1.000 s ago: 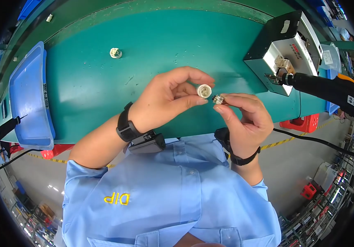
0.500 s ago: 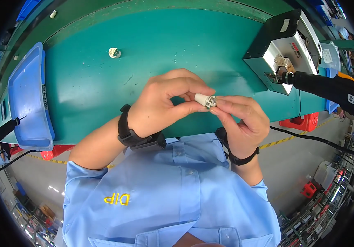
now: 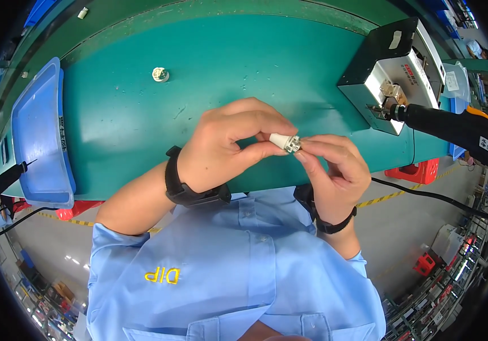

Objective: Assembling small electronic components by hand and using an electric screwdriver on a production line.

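A small white cone-shaped housing point(image 3: 279, 140) with a green and metallic end point(image 3: 293, 144) is held over the near edge of the green work mat. My left hand point(image 3: 235, 133) pinches its white body between thumb and fingers. From the other side, the thumb and forefinger of my right hand point(image 3: 335, 165) are closed at the metallic end; whether a tiny piece lies between these fingertips cannot be made out. A similar white part point(image 3: 160, 74) stands on the mat farther back, left of centre.
At the left lies a blue tray point(image 3: 42, 136), with a dark screwdriver-like tool point(image 3: 6, 181) beside it. At the right stands a black and silver box-shaped machine point(image 3: 394, 74), a black electric screwdriver point(image 3: 448, 124) in front of it. A black cable point(image 3: 426, 190) runs below. Red stools point(image 3: 417, 170) show beyond the table edge.
The housing has turned slightly, showing more of its metallic end. My right fingertips have shifted a little to the right along that end. My left hand keeps its pinch.
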Tool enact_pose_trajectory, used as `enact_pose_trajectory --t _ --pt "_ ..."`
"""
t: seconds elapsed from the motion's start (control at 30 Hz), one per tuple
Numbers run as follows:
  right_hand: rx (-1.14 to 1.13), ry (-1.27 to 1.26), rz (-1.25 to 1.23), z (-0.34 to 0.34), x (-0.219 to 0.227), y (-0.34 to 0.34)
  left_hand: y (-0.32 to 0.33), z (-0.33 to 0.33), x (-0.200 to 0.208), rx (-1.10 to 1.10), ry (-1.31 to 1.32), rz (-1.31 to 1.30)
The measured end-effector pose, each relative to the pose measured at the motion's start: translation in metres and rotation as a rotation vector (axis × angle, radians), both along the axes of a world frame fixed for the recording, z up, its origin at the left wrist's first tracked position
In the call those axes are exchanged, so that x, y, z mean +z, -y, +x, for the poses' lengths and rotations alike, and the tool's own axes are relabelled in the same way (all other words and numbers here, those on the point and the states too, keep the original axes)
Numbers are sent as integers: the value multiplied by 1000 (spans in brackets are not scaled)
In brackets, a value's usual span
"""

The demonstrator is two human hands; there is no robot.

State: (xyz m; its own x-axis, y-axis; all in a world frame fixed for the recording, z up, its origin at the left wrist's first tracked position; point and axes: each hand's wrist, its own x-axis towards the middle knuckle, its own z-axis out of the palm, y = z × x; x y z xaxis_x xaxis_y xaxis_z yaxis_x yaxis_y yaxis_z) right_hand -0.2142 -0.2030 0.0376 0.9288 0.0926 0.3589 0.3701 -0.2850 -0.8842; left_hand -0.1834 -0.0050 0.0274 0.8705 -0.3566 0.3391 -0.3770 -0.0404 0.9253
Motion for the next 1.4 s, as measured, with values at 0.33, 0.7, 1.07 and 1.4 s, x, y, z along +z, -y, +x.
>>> enact_pose_trajectory --t 0.33,0.7,1.07,1.4 --pt "2 33 -82 0 1 0 -1 2 -6 13 57 -14" --pt "34 145 -98 0 -8 -2 -1 -1 -4 29 71 25" --pt "38 155 -101 -3 -15 -4 -1 0 -6 43 114 45" --pt "116 -97 296 8 -8 -6 -5 9 -8 -44 -69 -100"
